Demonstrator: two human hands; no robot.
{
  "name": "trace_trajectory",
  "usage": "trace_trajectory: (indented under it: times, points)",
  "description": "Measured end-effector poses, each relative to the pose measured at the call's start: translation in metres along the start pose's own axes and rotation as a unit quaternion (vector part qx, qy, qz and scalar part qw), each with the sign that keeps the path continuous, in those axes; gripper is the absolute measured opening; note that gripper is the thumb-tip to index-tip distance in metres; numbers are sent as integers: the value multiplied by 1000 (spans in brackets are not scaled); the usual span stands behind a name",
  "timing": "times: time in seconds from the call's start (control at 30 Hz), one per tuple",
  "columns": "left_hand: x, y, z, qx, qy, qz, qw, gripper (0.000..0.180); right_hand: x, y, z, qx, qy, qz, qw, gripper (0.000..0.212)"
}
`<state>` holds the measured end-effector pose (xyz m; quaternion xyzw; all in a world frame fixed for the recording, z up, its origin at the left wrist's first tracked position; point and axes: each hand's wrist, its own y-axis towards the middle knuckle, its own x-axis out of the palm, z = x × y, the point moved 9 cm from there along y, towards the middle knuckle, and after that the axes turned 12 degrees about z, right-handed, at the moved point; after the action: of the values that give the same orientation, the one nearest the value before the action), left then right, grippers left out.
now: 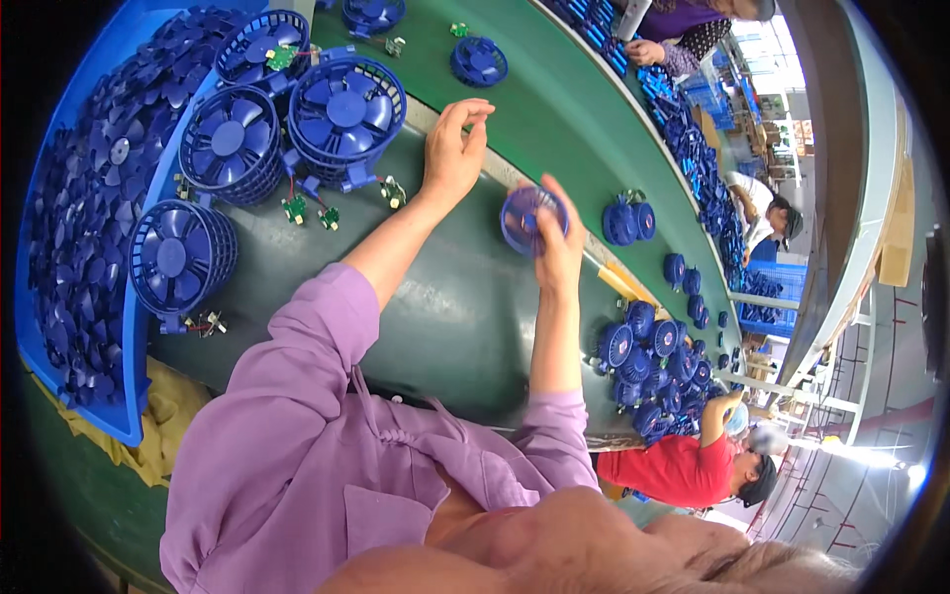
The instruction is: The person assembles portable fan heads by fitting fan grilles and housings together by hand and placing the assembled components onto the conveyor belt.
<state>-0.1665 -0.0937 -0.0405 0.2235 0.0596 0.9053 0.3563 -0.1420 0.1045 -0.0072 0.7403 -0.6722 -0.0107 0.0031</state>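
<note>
My right hand [560, 247] is wrapped round a small round blue fan housing [521, 220], blurred by motion, with the thumb across its middle. My left hand [457, 150] hovers over the edge between worktable and belt, its fingers stretched and slightly curved, with nothing visible in it. Left of that hand stand several blue fans with slatted cages, the nearest a large fan [346, 111] with its blades facing up. Small green circuit boards [294, 208] on wires lie beside these fans. A small blue fan [479, 61] rests on the belt past my left hand.
A blue bin [139, 297] full of loose fan blades [89, 228] stands at far left. The green belt [564, 129] runs along the far side of the dark worktable [435, 317]. Blue fan units [648, 361] are heaped at right. Other people work across and beside the belt.
</note>
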Motion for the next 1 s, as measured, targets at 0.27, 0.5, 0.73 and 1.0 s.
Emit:
trace_trajectory:
  times: [0.27,0.5,0.73,1.0]
  points:
    - [-10,8,3,-33,23,23,999,23,75,175,-34,-175,-2,83,981,35]
    - [-15,11,1,-38,25,23,999,23,113,191,-11,-385,-407,126,819,27]
    - [-4,8,-11,-45,-9,21,999,26,94,174,2,-373,-457,107,800,66]
    - [9,-6,-61,-298,-149,-37,942,52,67,113,-10,-241,-263,65,932,63]
